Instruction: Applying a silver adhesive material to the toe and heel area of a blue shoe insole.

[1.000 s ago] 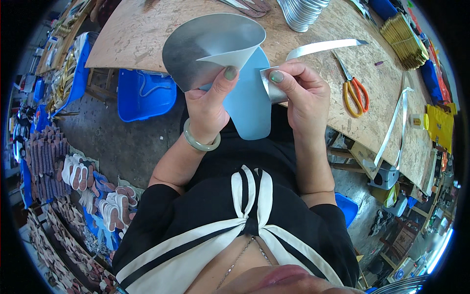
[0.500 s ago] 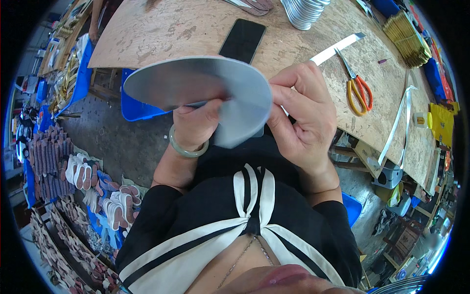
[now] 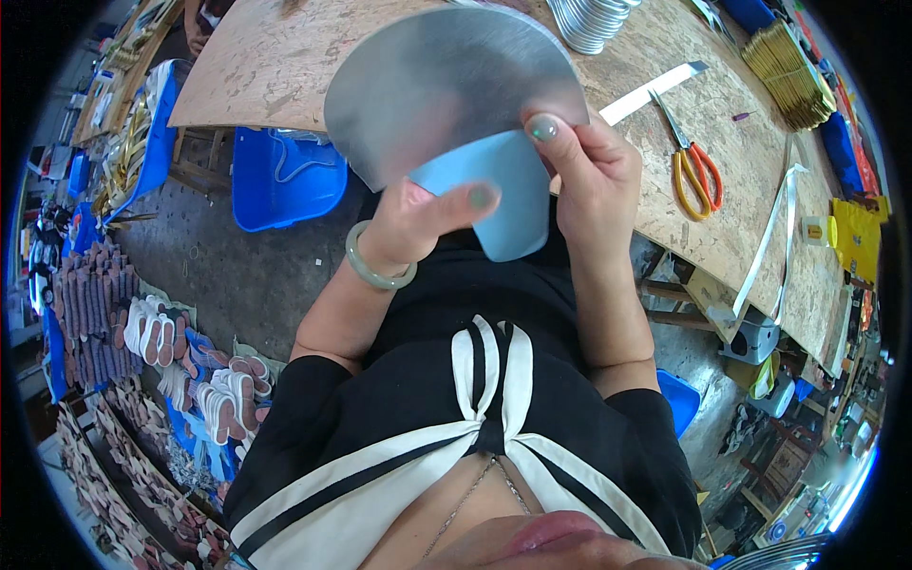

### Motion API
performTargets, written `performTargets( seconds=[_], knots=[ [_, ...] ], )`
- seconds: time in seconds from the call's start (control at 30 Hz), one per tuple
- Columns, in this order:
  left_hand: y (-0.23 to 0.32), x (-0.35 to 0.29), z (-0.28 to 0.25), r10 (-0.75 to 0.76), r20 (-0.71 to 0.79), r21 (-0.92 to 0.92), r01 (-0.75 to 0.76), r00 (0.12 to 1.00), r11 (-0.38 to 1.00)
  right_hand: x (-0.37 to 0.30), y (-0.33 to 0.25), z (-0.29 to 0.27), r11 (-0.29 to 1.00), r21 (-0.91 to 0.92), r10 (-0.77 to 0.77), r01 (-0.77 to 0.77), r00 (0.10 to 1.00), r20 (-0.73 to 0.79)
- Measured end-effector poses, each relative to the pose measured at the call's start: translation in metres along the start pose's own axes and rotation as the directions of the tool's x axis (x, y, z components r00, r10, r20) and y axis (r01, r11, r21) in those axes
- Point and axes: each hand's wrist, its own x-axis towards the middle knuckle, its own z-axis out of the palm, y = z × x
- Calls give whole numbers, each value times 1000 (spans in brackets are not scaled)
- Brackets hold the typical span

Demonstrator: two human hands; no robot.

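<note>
A large curved sheet (image 3: 427,76) with a shiny silver face is held up in front of my chest by both hands. A pale blue rounded flap (image 3: 518,204) hangs at its lower side; I cannot tell whether it is the same sheet bent round or a separate piece. My left hand (image 3: 404,228), with a pale bangle (image 3: 380,277) on the wrist, is closed on the lower left edge, its thumb blurred over the blue flap. At the right edge my right hand (image 3: 598,171) pinches the sheet, thumb on the near side. The other fingers are partly hidden behind it.
On the wooden table (image 3: 275,57) lie scissors (image 3: 698,180) with orange and yellow handles, a white strip (image 3: 655,90), stacked silver pieces (image 3: 589,19) and a gold stack (image 3: 788,76). A blue bin (image 3: 290,185) stands below the table edge. Shoe parts (image 3: 228,404) cover the lower left.
The sheet has been raised and turned, so its silver face and blue flap show more. My right thumb has come onto its near side. It now covers the phone, and more of the blue bin shows.
</note>
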Motion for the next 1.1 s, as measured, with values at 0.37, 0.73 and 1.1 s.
performTargets(
  seconds=[0.37, 0.73, 1.1],
  knots=[
    [-10, 16, 2, 24, 1, -98, -24, 1000, 995, 1, 17, 12, 991, 136, 26, -13, 995, -91],
    [-2, 13, -8, 75, 69, -269, -54, 995, 962, -17, 23, 6, 969, 197, 143, -151, 988, 50],
    [4, 8, -8, 46, -62, -350, -65, 997, 934, -27, 27, 15, 969, 191, 149, -154, 988, 39]
  ],
)
